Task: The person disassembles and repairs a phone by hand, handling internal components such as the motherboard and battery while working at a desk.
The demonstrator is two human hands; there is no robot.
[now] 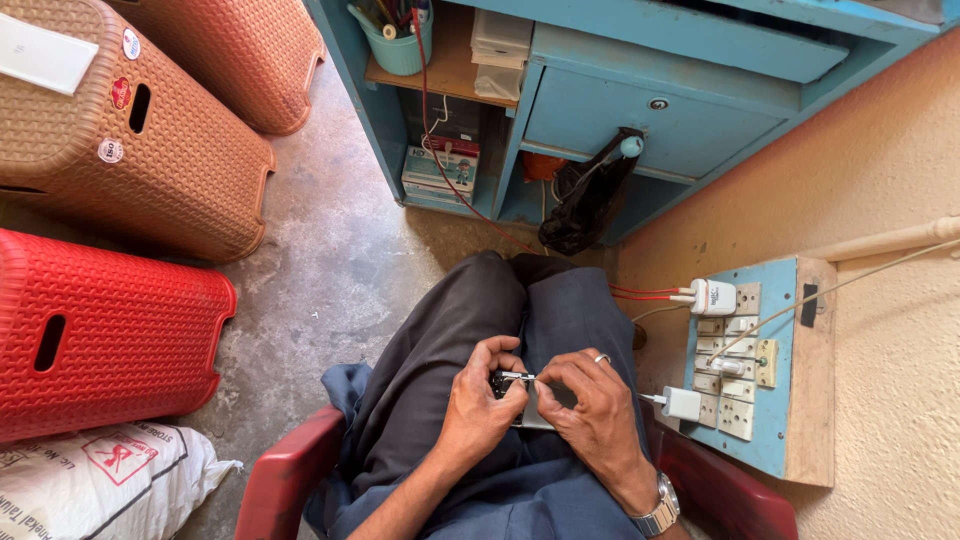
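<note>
Silver metal glints between my hands: a thin pair of tweezers pinched in the fingers of my right hand, its tips meeting a small dark part that my left hand grips from the other side. Both hands are closed narrow on these things over my lap, above a flat grey device that lies on my thighs and is mostly hidden, so I cannot tell how it sits.

With nothing firm beneath it but my dark trousers, I judge the small part could slip from my pinch and drop between my knees onto the concrete floor. A twitch of the tweezers could also scratch it or flick it away. The device could slide off if I shift my legs.

Counting: one pair of tweezers, one dark part, one grey device. To my right, one blue switchboard with two white chargers plugged in. To my left, three woven plastic stools lying on their sides, one red and two tan. One white sack lies below them, and one blue cabinet stands ahead.
</note>
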